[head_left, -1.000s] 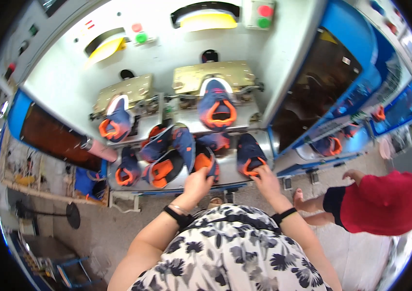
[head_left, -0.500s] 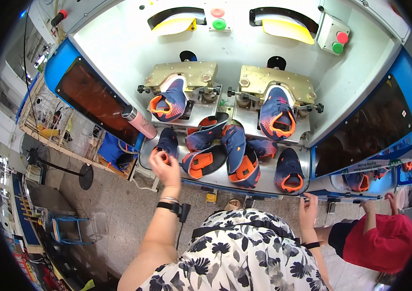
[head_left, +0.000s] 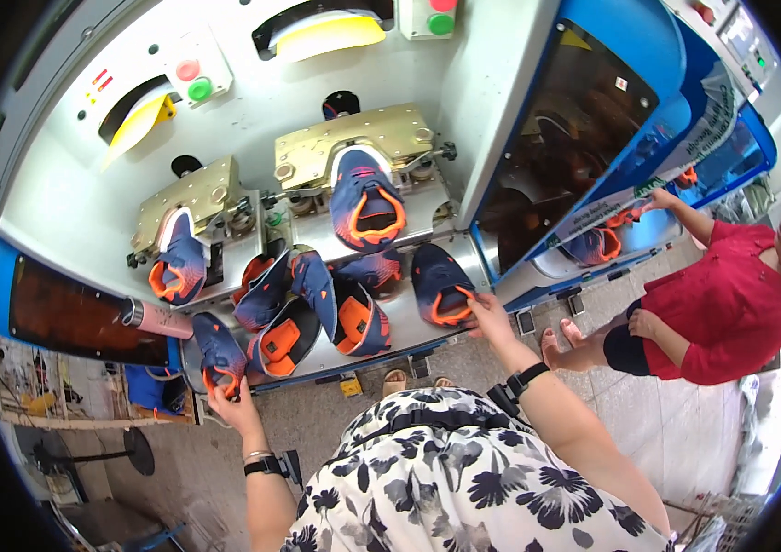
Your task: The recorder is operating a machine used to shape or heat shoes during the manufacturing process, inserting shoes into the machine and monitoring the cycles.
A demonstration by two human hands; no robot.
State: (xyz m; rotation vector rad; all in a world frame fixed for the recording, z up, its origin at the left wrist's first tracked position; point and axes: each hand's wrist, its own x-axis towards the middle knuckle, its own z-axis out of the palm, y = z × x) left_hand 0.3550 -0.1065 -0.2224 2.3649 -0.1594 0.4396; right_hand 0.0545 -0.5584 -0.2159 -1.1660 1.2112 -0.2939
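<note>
My left hand [head_left: 237, 408] pinches the heel of a navy and orange shoe upper [head_left: 218, 342] at the left end of the metal shelf. At the right end, the fingers of my right hand [head_left: 491, 320] are closed on the orange heel collar of another shoe upper [head_left: 438, 276]. Between them lie several more uppers, among them one on its side with an orange insole [head_left: 282, 344]. Above the shelf, a left upper [head_left: 180, 259] and a right upper [head_left: 365, 198] sit toe-in at the brass-coloured clamps [head_left: 353, 138] of a white machine.
A pink bottle [head_left: 162, 319] lies beside the left upper, against the machine's dark side window [head_left: 77, 317]. Red and green push buttons [head_left: 195, 81] are on the back wall. At right, a person in a red top [head_left: 722, 304] reaches to a neighbouring station. A stand fan [head_left: 137, 451] is at lower left.
My view has swung right. My right hand has moved from near the shelf's front edge onto the right upper's heel; my left hand now grips the left upper's heel.
</note>
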